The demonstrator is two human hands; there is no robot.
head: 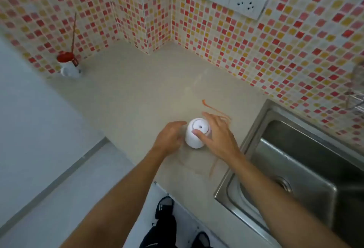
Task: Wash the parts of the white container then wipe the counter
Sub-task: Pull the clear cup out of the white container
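White container [195, 133] upright on the counter [126, 98], directly between the two hands, lid side up with a small dark dot at the centre of the top. Left hand [169, 138] curled against its left side, fingers apparently touching the wall; full grip hard to tell. Right hand [213, 134] spread over the right side and top, thumb resting on the lid, fingers open and slightly blurred. Orange-red smears [213, 107] on the counter just beyond the right hand, fainter streaks below the right wrist. Steel sink [295, 169] to the right of the right forearm. Red-capped jar [68, 64] with a thin stick well away, far beyond the left hand, by the mosaic tile wall [256, 50].
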